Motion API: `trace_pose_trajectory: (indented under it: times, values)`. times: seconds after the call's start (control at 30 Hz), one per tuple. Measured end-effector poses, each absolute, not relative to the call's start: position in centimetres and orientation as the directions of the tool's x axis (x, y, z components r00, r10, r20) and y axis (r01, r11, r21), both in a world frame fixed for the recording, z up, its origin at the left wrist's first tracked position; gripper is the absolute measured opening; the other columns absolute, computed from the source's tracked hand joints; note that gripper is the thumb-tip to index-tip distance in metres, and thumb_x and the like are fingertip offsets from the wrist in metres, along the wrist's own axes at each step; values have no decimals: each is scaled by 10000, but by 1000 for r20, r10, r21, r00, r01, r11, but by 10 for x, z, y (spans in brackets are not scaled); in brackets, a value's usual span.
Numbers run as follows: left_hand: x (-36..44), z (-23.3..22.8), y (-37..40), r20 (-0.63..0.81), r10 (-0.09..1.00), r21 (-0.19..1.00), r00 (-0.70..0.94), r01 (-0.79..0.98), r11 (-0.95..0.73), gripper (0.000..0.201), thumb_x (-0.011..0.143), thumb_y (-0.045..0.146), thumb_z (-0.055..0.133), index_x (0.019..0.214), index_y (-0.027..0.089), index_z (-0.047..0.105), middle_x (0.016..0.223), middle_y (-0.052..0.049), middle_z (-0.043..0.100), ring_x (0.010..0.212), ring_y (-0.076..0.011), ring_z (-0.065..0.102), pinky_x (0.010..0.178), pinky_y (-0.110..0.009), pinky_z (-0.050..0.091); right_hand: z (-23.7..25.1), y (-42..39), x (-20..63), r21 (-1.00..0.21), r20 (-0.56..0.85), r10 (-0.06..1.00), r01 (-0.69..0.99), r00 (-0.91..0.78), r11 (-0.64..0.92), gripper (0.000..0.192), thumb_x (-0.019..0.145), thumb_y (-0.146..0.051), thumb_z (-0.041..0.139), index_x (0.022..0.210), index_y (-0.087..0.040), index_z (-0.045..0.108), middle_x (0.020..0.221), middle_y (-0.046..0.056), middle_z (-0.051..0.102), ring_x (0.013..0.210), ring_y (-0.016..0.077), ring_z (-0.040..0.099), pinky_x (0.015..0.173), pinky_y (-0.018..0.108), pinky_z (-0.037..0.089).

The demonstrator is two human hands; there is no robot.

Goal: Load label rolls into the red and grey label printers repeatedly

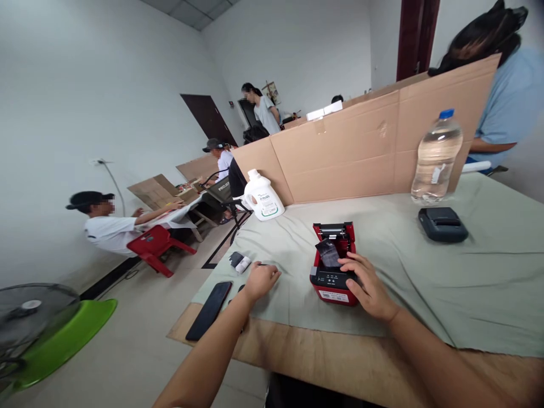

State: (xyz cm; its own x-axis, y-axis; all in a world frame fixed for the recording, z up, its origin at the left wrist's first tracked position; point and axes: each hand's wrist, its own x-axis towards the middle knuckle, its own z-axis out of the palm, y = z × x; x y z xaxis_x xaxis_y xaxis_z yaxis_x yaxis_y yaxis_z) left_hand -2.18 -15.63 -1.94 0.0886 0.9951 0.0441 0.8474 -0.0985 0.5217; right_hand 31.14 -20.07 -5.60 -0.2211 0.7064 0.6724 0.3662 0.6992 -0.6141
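Note:
A small red and black label printer [334, 296] stands on the cloth with its lid raised. A dark, shiny, wrinkled piece [328, 253] sits in its opened compartment; its kind is unclear. My right hand [369, 286] is at the printer's right side, fingers apart, the tips by the compartment and front panel. To the left of the printer, my left hand [261, 280] rests low over the cloth with curled fingers. A thin dark bit shows at those fingers, too small to name. Small white and dark rolls [240, 262] lie just beyond that hand.
A black phone [209, 311] lies at the table's left edge. Behind stand a white jug [263, 195], a cardboard partition [340, 156] and a large water bottle [437, 158]. A black device [442, 224] sits at right. Other people are beyond; a fan [32, 320] stands at left.

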Motion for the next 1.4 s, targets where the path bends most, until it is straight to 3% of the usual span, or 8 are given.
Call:
trace_pose_trajectory:
  times: [0.17, 0.3, 0.43, 0.73, 0.87, 1.07, 1.2, 1.4]
  values:
    - [42, -11, -150, 153, 970, 760, 190, 605, -239, 335, 800, 483, 581, 986, 225, 685, 1085, -101, 670, 1124, -289, 522, 1060, -433, 287, -60, -199, 313, -596, 701, 682, 354, -208, 720, 264, 904, -350, 460, 1130, -235, 533, 1212, 109, 584, 1217, 281, 475, 1015, 511, 388]
    - [85, -13, -154, 165, 942, 902, 293, 342, -264, 647, 875, 587, 427, 1385, 192, 389, 1352, -127, 514, 1283, -250, 424, 1103, -428, 247, -61, -198, 315, -597, 707, 689, 389, -157, 701, 320, 884, -360, 506, 1171, -219, 507, 1260, 129, 535, 1210, 283, 469, 1008, 501, 399]
    - [95, -16, -164, 239, 922, 916, 305, 245, -318, 731, 873, 648, 363, 1414, 161, 302, 1249, -145, 586, 1340, -249, 349, 1123, -460, 185, -62, -197, 315, -576, 701, 699, 464, -143, 673, 499, 870, -413, 519, 1304, -192, 409, 1322, 151, 481, 1280, 313, 393, 1035, 531, 369]
    - [101, -11, -183, 332, 855, 922, 397, 55, -384, 614, 912, 608, 293, 1241, 129, 493, 889, -109, 691, 1086, -254, 558, 1018, -432, 337, -57, -203, 314, -497, 734, 635, 448, -240, 743, 607, 860, -528, 472, 1345, -166, 423, 1264, 155, 554, 1283, 322, 404, 1012, 513, 403]
    - [103, -11, -177, 391, 865, 861, 314, 205, -464, 492, 940, 531, 302, 1094, 159, 583, 962, -105, 649, 968, -226, 583, 956, -402, 392, -53, -208, 310, -377, 775, 544, 455, -322, 807, 454, 824, -491, 561, 1193, -227, 583, 1190, 101, 620, 1224, 312, 461, 987, 510, 419]
    - [113, 9, -136, 562, 768, 530, 308, 579, -620, 471, 944, 493, 324, 1274, 212, 508, 1434, -120, 383, 1373, -261, 253, 1125, -456, 173, -54, -212, 301, -246, 753, 519, 558, -404, 792, 482, 798, -447, 626, 1233, -243, 587, 1229, 88, 618, 1225, 325, 452, 993, 544, 386]
    - [121, 22, -117, 480, 763, 435, 433, 638, -635, 460, 963, 442, 282, 1296, 217, 505, 1379, -108, 463, 1359, -251, 296, 1109, -443, 193, -51, -216, 298, -185, 761, 505, 610, -407, 771, 427, 823, -373, 614, 1235, -265, 590, 1231, 64, 624, 1215, 317, 456, 1015, 552, 354]
    - [118, 21, -151, 528, 746, 391, 407, 663, -638, 406, 968, 372, 273, 1154, 194, 587, 1181, -109, 591, 1158, -228, 490, 1048, -411, 263, -49, -220, 297, -137, 801, 479, 669, -358, 730, 347, 807, -294, 618, 1154, -286, 640, 1303, 57, 572, 1257, 301, 422, 1041, 518, 342]
